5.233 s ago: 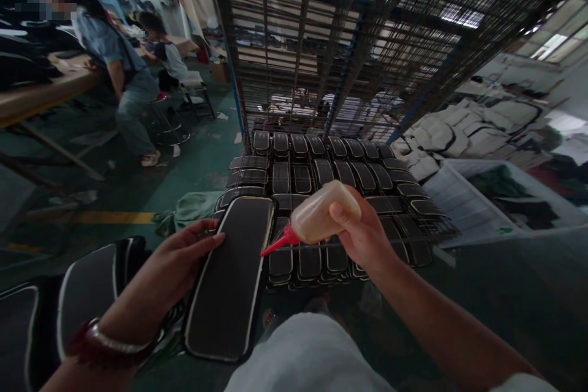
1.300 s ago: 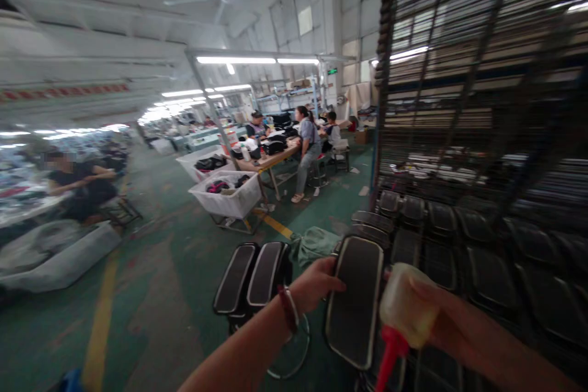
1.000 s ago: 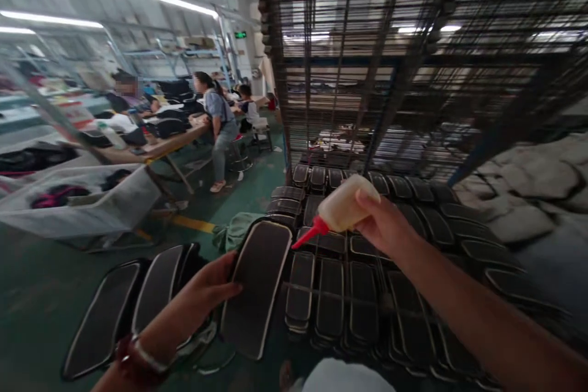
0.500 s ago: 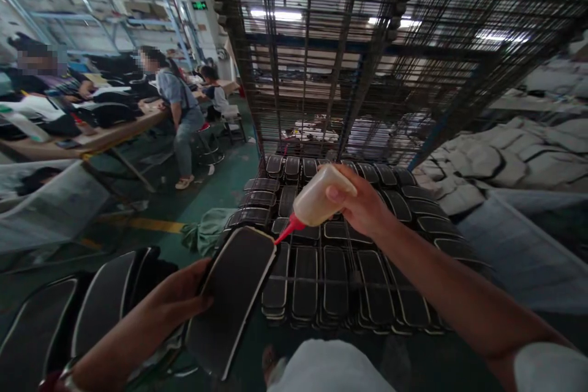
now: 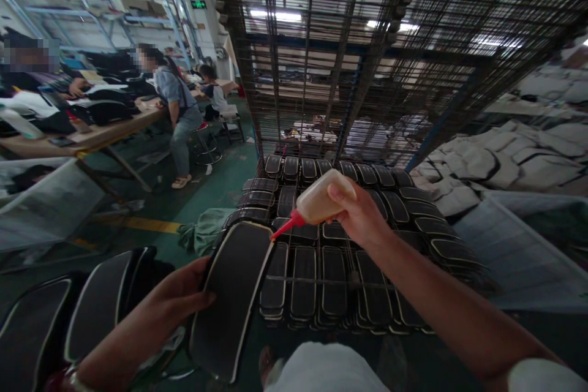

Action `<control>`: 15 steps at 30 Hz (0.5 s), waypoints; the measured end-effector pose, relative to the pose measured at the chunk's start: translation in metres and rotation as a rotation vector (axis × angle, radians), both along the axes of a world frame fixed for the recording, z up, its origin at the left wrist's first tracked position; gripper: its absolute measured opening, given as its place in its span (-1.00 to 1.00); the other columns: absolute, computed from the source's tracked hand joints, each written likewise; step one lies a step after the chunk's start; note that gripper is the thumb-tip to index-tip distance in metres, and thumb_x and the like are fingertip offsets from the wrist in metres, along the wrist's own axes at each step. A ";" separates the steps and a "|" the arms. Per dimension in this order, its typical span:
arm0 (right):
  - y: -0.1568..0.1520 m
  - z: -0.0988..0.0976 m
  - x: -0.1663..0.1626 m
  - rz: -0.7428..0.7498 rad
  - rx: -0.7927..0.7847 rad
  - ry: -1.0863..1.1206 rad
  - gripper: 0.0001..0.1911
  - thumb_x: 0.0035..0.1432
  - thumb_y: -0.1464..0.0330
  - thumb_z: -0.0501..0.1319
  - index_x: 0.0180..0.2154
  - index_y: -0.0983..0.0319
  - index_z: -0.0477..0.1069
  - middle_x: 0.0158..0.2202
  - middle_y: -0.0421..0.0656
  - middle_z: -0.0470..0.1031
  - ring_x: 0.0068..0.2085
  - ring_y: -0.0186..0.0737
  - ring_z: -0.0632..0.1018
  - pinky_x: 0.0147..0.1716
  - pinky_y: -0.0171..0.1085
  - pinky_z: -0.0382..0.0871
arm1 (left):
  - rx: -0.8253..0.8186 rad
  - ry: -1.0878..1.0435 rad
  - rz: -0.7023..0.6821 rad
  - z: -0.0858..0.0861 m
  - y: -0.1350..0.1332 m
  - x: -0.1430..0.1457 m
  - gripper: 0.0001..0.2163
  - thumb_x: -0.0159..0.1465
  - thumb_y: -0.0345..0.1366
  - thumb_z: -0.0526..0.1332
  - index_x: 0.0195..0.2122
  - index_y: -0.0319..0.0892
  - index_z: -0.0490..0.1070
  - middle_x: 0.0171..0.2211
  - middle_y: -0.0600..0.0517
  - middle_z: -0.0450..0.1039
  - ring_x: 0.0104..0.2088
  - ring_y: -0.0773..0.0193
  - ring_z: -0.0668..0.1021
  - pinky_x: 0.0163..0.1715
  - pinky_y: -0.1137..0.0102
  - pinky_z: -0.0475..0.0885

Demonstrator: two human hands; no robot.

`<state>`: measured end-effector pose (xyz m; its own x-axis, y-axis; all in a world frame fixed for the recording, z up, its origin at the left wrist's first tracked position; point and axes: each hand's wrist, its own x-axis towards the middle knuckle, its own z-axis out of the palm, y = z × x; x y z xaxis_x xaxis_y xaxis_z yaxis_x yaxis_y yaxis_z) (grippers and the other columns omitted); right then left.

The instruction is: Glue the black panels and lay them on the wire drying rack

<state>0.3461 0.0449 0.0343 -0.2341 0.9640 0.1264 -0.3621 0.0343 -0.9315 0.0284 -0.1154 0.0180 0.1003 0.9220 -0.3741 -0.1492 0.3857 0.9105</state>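
My left hand (image 5: pixel 190 288) grips the left edge of a black curved panel (image 5: pixel 229 294), thumb on its face. A pale line runs along the panel's border. My right hand (image 5: pixel 356 208) is wrapped round a translucent squeeze bottle (image 5: pixel 321 196), tilted with its red nozzle (image 5: pixel 287 225) pointing down to the left. The nozzle tip is at the panel's upper right corner, on or just over the pale line. The fluid inside the bottle looks yellowish.
Rows of similar panels (image 5: pixel 303 282) lie on a wire rack (image 5: pixel 321 73) ahead. More panels (image 5: pixel 98 306) stand at lower left. A green cloth (image 5: pixel 202 229) lies on the floor. People sit by a table (image 5: pixel 114 128) at left; white pieces (image 5: pixel 514 159) are piled at right.
The bottle and my right hand have shifted slightly down, the nozzle staying near the panel's upper right corner. The panel has turned a little in my left hand, its lower end further right.
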 end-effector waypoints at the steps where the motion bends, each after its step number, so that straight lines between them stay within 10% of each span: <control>1: -0.001 -0.002 -0.001 -0.023 0.000 0.006 -0.34 -0.03 -0.10 0.65 -0.11 0.18 0.54 -0.31 -0.19 0.55 -0.38 -0.18 0.57 -0.62 -0.35 0.44 | 0.000 -0.011 0.007 -0.001 0.000 -0.001 -0.69 0.11 -0.24 0.61 -0.09 0.16 0.84 -0.17 0.09 0.85 -0.26 0.04 0.77 -0.14 0.24 0.65; 15: -0.033 -0.016 -0.016 0.032 -0.071 0.010 -0.35 -0.04 -0.05 0.67 -0.08 0.17 0.55 -0.34 -0.21 0.52 -0.42 -0.19 0.54 -0.63 -0.34 0.44 | -0.100 -0.115 0.141 0.004 -0.002 0.009 -0.68 0.03 -0.37 0.64 -0.16 -0.05 0.80 -0.16 -0.01 0.85 -0.20 -0.04 0.81 -0.23 0.27 0.69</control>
<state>0.3302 0.0121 0.0185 -0.2638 0.9627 0.0608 -0.3716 -0.0433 -0.9274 0.0376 -0.1179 0.0221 0.0205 0.8888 -0.4578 -0.3087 0.4411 0.8427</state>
